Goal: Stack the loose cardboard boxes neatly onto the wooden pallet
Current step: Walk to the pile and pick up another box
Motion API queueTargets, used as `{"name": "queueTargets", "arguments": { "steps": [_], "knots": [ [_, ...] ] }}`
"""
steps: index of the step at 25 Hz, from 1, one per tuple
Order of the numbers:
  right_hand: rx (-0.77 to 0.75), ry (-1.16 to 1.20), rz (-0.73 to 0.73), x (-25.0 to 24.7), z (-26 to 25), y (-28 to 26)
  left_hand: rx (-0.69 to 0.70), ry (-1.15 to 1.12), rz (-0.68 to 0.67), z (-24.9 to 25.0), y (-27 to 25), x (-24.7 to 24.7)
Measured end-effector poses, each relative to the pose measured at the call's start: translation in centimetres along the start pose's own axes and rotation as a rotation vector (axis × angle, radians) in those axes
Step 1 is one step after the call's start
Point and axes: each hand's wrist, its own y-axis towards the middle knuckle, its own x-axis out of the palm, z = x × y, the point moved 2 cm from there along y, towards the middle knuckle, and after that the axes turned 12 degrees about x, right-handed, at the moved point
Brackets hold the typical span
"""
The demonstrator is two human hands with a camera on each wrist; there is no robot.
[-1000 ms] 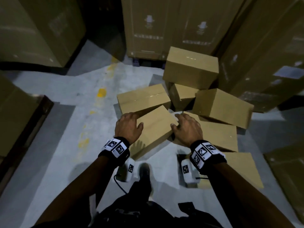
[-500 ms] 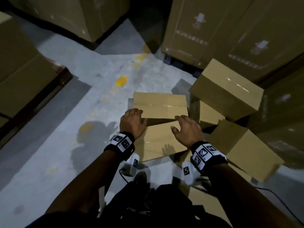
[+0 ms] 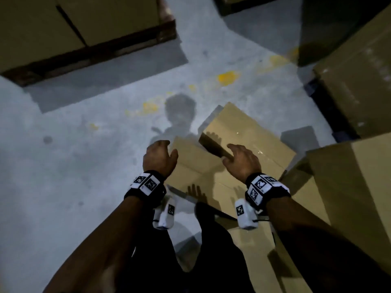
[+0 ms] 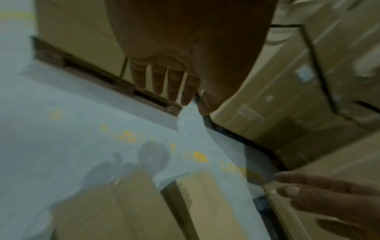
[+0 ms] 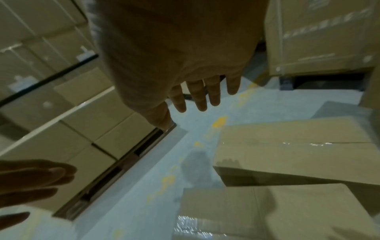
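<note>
Hands: your left hand (image 3: pixel 160 159) and right hand (image 3: pixel 241 160) both hang above the loose boxes with fingers spread and relaxed, holding nothing; the wrist views show each palm open, fingers (image 4: pixel 173 84) straight.
Nearest box: one plain brown cardboard box (image 3: pixel 197 168) lies on the floor directly under and between your two hands, its top face towards you.
Second box: one brown cardboard box sealed with clear tape (image 3: pixel 249 132) lies beyond the nearest box, touching it and overlapping its far edge.
Other loose boxes: right of the nearest box you can count at least three more brown cardboard boxes, one large one (image 3: pixel 355 187) raised highest; the exact number is unclear in the dim light.
Pallet: one dark wooden pallet (image 3: pixel 88 58) sits well apart from the nearest box, far and to the left, already carrying large brown cartons (image 3: pixel 105 20).
Floor: grey concrete floor (image 3: pixel 63 166) with several worn yellow paint marks (image 3: pixel 227 77) between the nearest box and the pallet.
</note>
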Motion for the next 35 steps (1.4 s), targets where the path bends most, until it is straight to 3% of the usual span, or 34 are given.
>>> {"name": "queueTargets", "arguments": {
  "steps": [4, 8, 14, 18, 22, 26, 31, 35],
  "knots": [
    [-0.048, -0.024, -0.167, 6.8, 2.9, 6.5, -0.374, -0.245, -0.058, -3.6, -1.9, 11.1],
    [-0.114, -0.078, -0.264, 14.7, 5.3, 13.6, -0.708, -0.495, 0.031, -7.4, -2.5, 22.3],
    [-0.157, -0.178, -0.278, 23.8, 7.1, 23.3, -0.922, -0.750, 0.287, -10.9, -1.4, 35.1],
    [-0.184, -0.240, -0.232, 27.4, 7.0, 27.6, -0.939, -0.846, 0.341, -11.2, -0.3, 41.2],
    [-0.214, -0.209, -0.249, 29.5, 7.4, 30.1, -0.937, -0.914, 0.445, -10.9, 1.0, 43.9],
    [-0.226, -0.173, -0.200, 30.1, 7.3, 30.3, -0.950, -0.898, 0.466, -10.7, 1.5, 43.7],
    [-0.268, -0.154, -0.125, 28.2, 2.2, 30.5, -0.866, -0.833, 0.471, -12.8, 4.0, 39.1],
    [-0.302, -0.163, -0.085, 27.1, -4.2, 30.2, -0.778, -0.712, 0.471, -17.5, 6.6, 33.6]
  ]
}}
